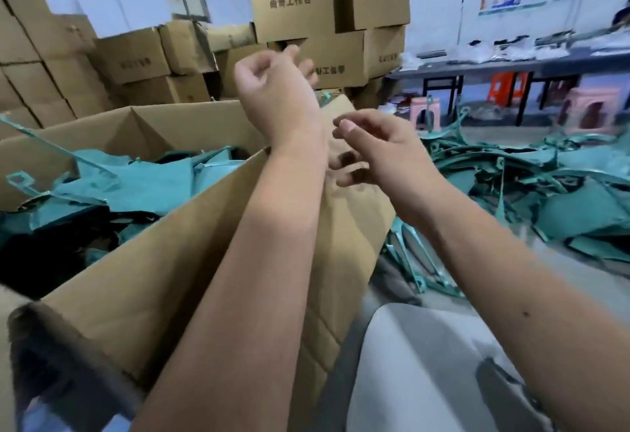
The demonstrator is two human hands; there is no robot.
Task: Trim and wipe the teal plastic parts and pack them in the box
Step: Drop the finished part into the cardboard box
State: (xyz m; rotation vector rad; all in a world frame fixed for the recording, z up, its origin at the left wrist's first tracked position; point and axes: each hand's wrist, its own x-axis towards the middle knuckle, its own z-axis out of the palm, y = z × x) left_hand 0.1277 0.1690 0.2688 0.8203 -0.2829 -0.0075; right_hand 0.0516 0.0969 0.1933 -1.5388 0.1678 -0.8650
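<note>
A large open cardboard box (143, 274) fills the left and centre, with teal plastic parts (136, 182) piled inside it. More teal parts (531, 179) lie in a heap on the floor at the right. My left hand (272, 80) is raised above the box's far corner, fingers curled loosely, with nothing visible in it. My right hand (378, 152) hovers beside the left wrist over the box flap, fingers bent and apart, holding nothing.
Stacked cardboard cartons (327, 22) stand behind the box and along the left wall. A long grey table (511, 66) with clutter runs at the back right, with pink stools (593, 107) under it. A grey-white cloth (426, 363) lies at lower right.
</note>
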